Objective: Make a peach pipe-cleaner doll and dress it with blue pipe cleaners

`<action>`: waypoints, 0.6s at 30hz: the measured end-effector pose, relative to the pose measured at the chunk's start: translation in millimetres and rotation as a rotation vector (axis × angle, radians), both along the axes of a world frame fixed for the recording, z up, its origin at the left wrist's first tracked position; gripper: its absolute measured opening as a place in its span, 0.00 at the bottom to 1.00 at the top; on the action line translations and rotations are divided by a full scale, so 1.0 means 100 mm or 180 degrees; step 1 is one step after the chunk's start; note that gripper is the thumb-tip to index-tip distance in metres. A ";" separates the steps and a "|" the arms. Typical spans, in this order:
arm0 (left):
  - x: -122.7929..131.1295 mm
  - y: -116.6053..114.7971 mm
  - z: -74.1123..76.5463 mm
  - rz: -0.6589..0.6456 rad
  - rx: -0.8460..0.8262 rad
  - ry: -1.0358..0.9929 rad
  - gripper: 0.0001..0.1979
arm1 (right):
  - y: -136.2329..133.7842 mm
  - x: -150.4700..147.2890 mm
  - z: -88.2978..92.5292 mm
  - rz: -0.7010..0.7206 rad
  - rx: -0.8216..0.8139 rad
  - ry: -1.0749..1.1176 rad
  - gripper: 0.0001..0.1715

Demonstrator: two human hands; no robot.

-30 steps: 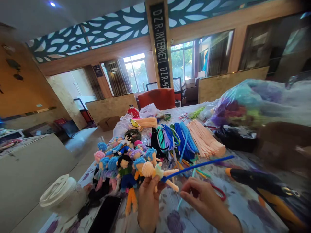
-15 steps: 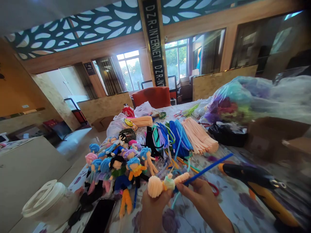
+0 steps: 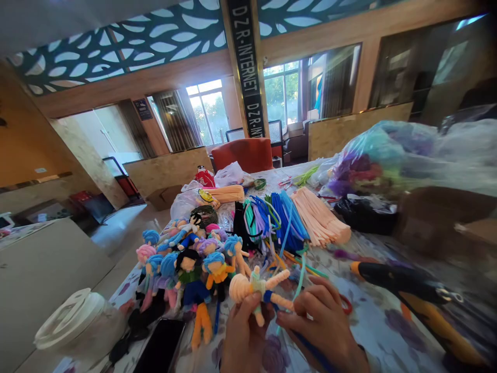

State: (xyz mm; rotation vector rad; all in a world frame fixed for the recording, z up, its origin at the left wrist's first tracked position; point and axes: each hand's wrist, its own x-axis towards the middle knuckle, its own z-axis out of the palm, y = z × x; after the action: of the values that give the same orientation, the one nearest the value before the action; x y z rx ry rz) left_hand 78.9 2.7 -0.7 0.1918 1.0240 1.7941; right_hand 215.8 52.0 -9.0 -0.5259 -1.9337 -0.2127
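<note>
A peach pipe-cleaner doll [image 3: 239, 288] with a mint-green top lies tilted above the table in the head view. My left hand [image 3: 243, 336] is closed on its body, thumb across the torso, with the round head to the left. Blue pipe cleaner wraps the top of one leg, while the other leg is bare peach. My right hand [image 3: 324, 316] is closed by the end of the wrapped leg, pinching the blue pipe cleaner [image 3: 312, 352], whose tail hangs below the palm. The fingertips are partly hidden behind the leg and hand.
Finished dolls [image 3: 188, 264] crowd the table to the left. Behind lie bundled blue pipe cleaners [image 3: 287, 223] and peach pipe cleaners [image 3: 320, 215]. A black-and-orange glue gun [image 3: 396, 280] sits at right, a phone [image 3: 159, 344] and white lidded bucket [image 3: 79, 326] at left.
The doll has turned so both legs show, spread to the right. My right hand has curled round, and the blue pipe cleaner, earlier pointing up right, now hangs down beneath it.
</note>
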 end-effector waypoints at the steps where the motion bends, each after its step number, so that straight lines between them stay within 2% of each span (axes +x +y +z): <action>1: 0.00 0.00 0.00 0.0002 -0.0012 -0.0034 0.09 | 0.01 0.01 0.00 -0.0045 0.0063 -0.0048 0.14; 3: 0.00 -0.01 0.00 0.0005 -0.0002 -0.0109 0.08 | 0.02 0.04 0.01 -0.0068 0.0071 -0.0016 0.12; 5: 0.00 -0.02 0.00 -0.0060 0.0105 -0.0087 0.06 | 0.02 0.07 0.03 0.0107 -0.0228 0.0273 0.10; 7: -0.01 -0.03 0.00 -0.0204 0.0298 0.0048 0.04 | 0.01 0.08 0.06 0.0520 -0.0941 0.0710 0.08; 11: -0.01 -0.07 0.06 -0.0442 0.0498 0.0330 0.02 | 0.01 0.07 0.06 0.1481 -0.2737 0.1377 0.05; 13: -0.01 -0.08 0.11 -0.0582 0.0448 0.0435 0.03 | 0.04 0.07 0.02 0.1769 -0.3531 0.1612 0.07; 15: -0.02 -0.09 0.13 -0.0691 0.0430 0.0529 0.04 | 0.08 0.07 -0.04 0.1983 -0.4108 0.1792 0.09; 16: -0.02 -0.09 0.13 -0.0695 0.0425 0.0599 0.04 | 0.10 0.08 -0.05 0.2074 -0.4229 0.1850 0.09; 18: -0.05 -0.08 0.10 -0.0634 0.0330 0.0864 0.04 | 0.10 0.10 -0.06 0.2091 -0.4002 0.1842 0.08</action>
State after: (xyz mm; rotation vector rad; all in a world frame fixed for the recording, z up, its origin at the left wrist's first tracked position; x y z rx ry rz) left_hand 74.1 -5.6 8.9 0.5945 1.0599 1.6686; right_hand 226.0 62.3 -14.9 -0.5929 -1.3586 1.4854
